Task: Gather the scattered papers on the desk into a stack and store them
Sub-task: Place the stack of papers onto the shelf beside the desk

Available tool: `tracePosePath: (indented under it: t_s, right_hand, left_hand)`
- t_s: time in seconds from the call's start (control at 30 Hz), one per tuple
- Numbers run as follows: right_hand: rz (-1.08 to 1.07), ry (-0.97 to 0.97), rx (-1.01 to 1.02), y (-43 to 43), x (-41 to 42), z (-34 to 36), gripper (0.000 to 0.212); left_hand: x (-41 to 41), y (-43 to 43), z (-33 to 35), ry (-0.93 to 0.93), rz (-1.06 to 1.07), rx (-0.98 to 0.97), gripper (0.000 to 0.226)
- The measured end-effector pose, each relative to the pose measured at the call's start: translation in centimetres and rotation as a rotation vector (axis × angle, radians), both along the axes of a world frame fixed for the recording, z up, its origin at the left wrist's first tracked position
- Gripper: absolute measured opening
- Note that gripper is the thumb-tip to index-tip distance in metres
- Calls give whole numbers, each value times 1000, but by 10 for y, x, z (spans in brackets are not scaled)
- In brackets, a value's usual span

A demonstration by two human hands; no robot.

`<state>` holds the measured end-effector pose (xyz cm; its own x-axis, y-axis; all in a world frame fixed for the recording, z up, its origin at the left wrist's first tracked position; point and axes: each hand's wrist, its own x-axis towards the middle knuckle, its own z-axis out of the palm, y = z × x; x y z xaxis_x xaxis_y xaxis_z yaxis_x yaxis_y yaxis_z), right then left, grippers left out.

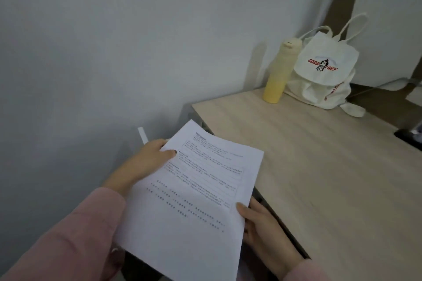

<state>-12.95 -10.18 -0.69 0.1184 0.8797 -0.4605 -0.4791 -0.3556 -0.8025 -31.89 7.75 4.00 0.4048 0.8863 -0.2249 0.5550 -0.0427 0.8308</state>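
A stack of white printed papers [194, 194] is held in the air to the left of the desk [319, 166], off its left edge. My left hand [150, 159] grips the stack's upper left edge, thumb on top. My right hand [258, 226] holds the lower right edge, thumb on the top sheet and fingers underneath. Both arms wear pink sleeves. No loose papers show on the wooden desktop.
A yellow bottle [278, 73] stands at the desk's far corner against the wall. A white canvas backpack [322, 73] with red lettering leans beside it. A dark object [411, 137] lies at the desk's right edge. A white strip [142, 136] pokes up behind my left hand.
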Motion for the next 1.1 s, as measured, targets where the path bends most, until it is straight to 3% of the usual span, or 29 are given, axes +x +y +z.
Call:
tracePosePath:
  t_s: [0.1,0.33,0.43,0.53,0.83,1.0,1.1]
  right_hand:
    - [24,113,-119,8,-29,-14,26]
    - [13,376,-243,23,-52,-14,38]
    - [-37,495,-301,30,-49,-16,38]
    - [-124,492,-313,41,-42,-18,38]
    - [-519,360,-331,92,-18,-37,33]
    - [-624,246,-353,112,-13,-59,36]
    - [-633,189,-352,124,-9,-74,36]
  left_hand:
    - [-22,14,-6,169,-24,-7,10]
    - [-22,46,-8,588,-175,4,35]
    - [-6,60,-13,700,-230,30,25]
    - [10,73,-19,750,-243,86,17]
    - [44,89,-54,667,-207,307,37]
    - [55,79,-83,379,-88,203,44]
    - [68,71,-101,227,-11,-40,51]
